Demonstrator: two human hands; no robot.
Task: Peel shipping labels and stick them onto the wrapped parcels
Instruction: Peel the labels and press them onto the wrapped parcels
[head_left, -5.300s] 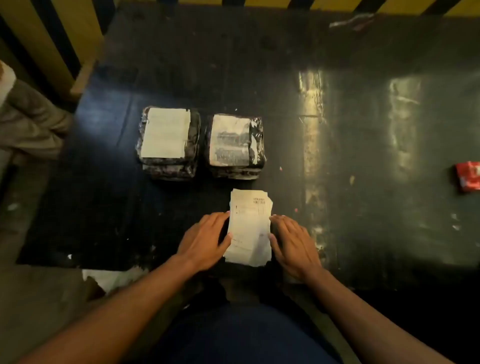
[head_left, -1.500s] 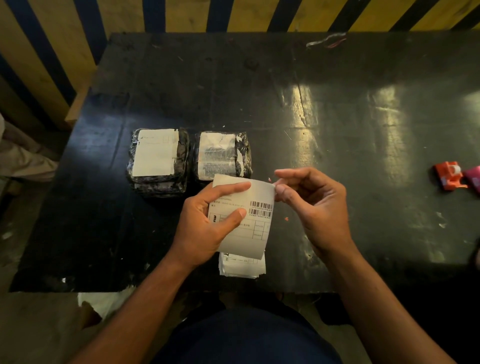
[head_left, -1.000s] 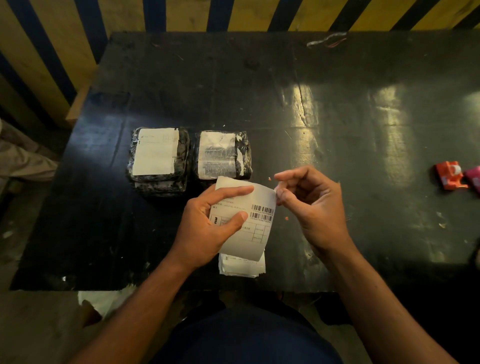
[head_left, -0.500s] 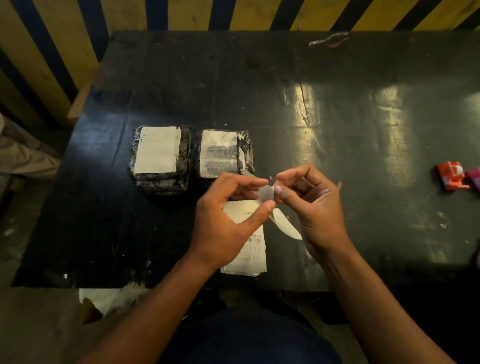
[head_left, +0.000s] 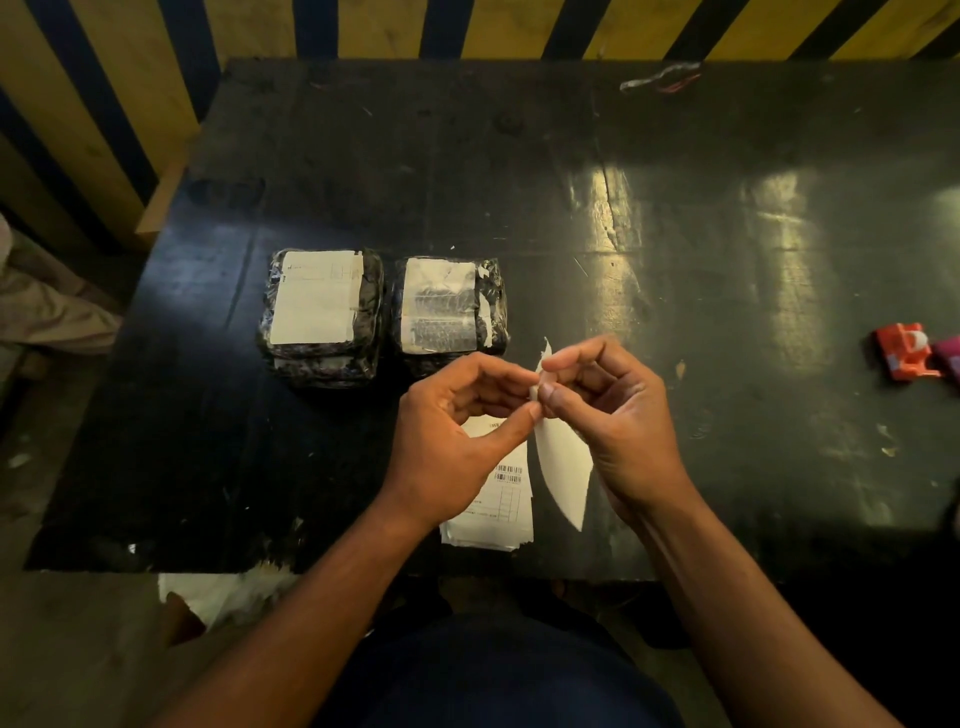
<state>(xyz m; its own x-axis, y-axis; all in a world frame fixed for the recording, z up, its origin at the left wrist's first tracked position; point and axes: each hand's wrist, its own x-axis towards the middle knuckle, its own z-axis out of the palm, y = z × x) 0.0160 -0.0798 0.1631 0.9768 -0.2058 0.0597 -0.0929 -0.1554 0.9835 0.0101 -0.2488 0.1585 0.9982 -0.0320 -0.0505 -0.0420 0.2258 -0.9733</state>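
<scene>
A white paper shipping label (head_left: 563, 465) hangs edge-on above the black worn desk (head_left: 675, 249), pinched at its top corner by both hands. The left hand (head_left: 447, 447) and the right hand (head_left: 618, 421) meet there, fingertips together on the paper. Under them a small stack of printed white labels (head_left: 498, 499) lies near the desk's front edge. Two parcels wrapped in dark plastic, the left parcel (head_left: 322, 317) and the right parcel (head_left: 449, 312), lie side by side further back, each carrying a pale label. A red small object (head_left: 906, 351) rests far right.
</scene>
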